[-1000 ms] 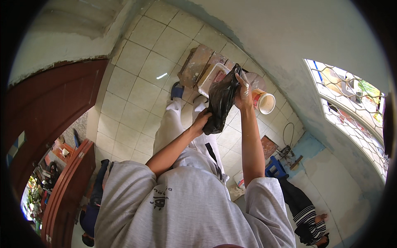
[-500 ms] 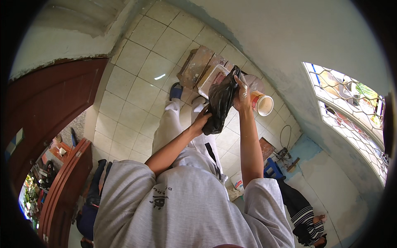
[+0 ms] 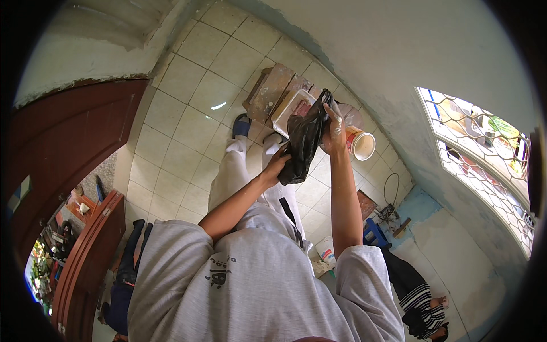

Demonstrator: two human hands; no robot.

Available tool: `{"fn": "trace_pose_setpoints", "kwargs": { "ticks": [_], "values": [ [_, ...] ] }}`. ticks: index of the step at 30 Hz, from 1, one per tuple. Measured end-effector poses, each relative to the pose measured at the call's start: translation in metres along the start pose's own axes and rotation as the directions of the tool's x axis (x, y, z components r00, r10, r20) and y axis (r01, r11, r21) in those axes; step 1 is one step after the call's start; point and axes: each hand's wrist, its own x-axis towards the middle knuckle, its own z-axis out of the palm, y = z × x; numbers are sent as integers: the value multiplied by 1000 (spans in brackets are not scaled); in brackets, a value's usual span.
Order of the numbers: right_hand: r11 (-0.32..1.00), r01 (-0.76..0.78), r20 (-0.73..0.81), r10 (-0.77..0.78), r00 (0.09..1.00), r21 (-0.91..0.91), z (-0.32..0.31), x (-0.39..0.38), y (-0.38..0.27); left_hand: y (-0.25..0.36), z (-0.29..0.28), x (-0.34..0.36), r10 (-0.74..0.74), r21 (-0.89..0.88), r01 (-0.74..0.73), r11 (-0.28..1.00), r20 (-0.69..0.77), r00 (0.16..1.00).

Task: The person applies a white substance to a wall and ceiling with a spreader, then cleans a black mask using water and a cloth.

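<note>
A crumpled black plastic bag (image 3: 303,145) hangs between my two hands, in front of my legs. My left hand (image 3: 277,164) is closed on its lower left edge. Higher up on the other side, my right hand (image 3: 333,130) grips the bag near its top; whitish smears mark the fingers. Whatever the bag may contain is hidden. Beyond and partly behind it is a white rectangular tray (image 3: 279,122) with something reddish inside. An open bucket (image 3: 361,143) with an orange-red band lies just right of my right wrist.
A paint-spattered wooden bench (image 3: 272,88) stands under the tray. A blue plastic stool (image 3: 374,232) is at the right, near a person in striped clothing (image 3: 419,301). Another person in dark clothes (image 3: 121,290) is at the lower left, by the red-brown door (image 3: 91,259). A grilled window (image 3: 484,154) opens the right wall.
Hardly anything differs. Both hands keep hold of the black bag, which has shifted very slightly. The person at the lower left has moved a little.
</note>
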Motion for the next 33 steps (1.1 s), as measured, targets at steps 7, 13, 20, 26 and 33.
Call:
{"fn": "trace_pose_setpoints", "kwargs": {
  "ticks": [7, 13, 20, 26, 33],
  "values": [
    [1000, 12, 107, -13, 994, 10, -10, 6, 3, 6, 13, -4, 13, 0, -13, 1000, -40, 999],
    [998, -42, 57, 45, 997, -44, -7, 4, 5, 10, 18, -1, 60, 29, -60, 998, 7, 998],
    [1000, -25, 117, 23, 993, 8, -22, 10, 13, 9, 17, 3, 82, 14, -83, 996, 38, 996],
    [998, -52, 75, 54, 996, -36, -16, 12, 8, 3, 8, 12, 54, 5, -54, 999, 45, 998],
    [995, -69, 77, 75, 994, -76, -14, 17, 4, 3, 10, 12, 81, 23, -80, 997, -40, 996]
  ]
}}
